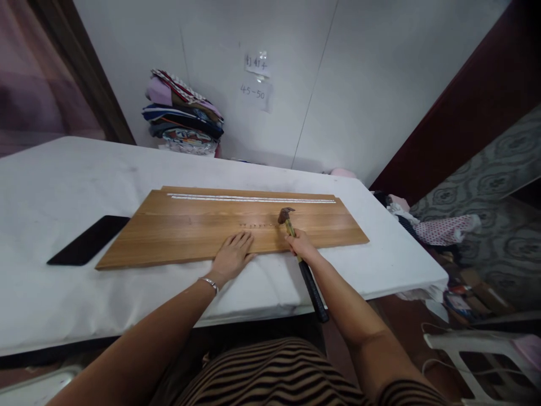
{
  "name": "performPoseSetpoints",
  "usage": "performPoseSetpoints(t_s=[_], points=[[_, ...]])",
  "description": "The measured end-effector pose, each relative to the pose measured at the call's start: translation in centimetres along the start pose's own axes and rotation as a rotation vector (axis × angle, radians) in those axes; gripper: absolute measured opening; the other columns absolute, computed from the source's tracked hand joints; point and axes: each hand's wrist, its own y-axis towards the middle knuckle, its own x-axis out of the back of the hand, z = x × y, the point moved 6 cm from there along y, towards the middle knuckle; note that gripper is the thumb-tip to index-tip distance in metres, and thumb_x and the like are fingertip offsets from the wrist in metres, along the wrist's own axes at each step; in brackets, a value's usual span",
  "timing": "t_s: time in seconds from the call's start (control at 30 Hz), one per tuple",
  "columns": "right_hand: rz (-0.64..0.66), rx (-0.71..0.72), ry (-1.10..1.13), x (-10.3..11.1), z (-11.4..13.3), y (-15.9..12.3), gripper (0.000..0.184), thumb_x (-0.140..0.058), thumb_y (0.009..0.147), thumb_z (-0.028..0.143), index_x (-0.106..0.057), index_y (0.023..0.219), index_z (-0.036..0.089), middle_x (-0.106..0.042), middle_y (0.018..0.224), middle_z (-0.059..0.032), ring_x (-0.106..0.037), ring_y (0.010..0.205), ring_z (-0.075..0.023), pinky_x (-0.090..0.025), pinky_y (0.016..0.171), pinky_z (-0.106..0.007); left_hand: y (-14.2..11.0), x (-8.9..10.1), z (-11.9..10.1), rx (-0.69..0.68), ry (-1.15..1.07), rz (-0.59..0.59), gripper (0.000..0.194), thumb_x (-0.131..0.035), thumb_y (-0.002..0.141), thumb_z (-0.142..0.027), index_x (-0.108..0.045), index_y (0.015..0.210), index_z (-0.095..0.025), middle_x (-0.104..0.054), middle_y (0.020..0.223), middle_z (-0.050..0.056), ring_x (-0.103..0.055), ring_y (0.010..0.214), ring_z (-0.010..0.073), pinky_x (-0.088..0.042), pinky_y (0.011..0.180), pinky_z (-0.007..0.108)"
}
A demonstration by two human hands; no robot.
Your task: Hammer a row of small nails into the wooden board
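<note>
With 12 o'clock pointing away from the person, the relation that matters is between the claw hammer with a dull metal head, yellowish shaft and black grip [310,287] and the short row of small, thin, coppery nails [255,225] on the long, flat, brown wood-grain board [198,237]. The hammer is in the right hand [301,245], whose fingers are wrapped around the shaft close below the head; the head lies toward 11 o'clock from them. Its long axis runs from 11 o'clock at the head to 5 o'clock at the grip's end, with the claw turned to about 2 o'clock and the striking end to about 8 o'clock. The row lies toward 10 o'clock from the right hand, its long axis from 9 to 3 o'clock, parallel to the board's length; the hammer head is just beside its 3 o'clock end, and whether it touches a nail I cannot tell. The left hand [232,255] is nearer the row's 9 o'clock end, flat on the board, its fingers lying close together and pointing to 1 o'clock, thumb apart toward 3 o'clock, gripping nothing. The board lies on the white cloth-covered surface [363,276].
</note>
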Motion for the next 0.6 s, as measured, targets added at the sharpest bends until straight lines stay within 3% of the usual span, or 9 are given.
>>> performPoseSetpoints(t_s=[0.6], points=[[-0.03, -0.011, -0.022, -0.02, 0.26, -0.13, 0.017, -0.058, 0.085, 0.022, -0.043, 0.077, 0.022, -0.039, 0.039, 0.0107, -0.034, 0.032, -0.0092, -0.025, 0.039, -0.021, -0.13, -0.65, 0.15, -0.035, 0.087, -0.044, 0.058, -0.039, 0.098, -0.05, -0.052, 0.143, -0.016, -0.052, 0.148, 0.013, -0.046, 0.139, 0.0274, -0.032, 0.115, 0.044]])
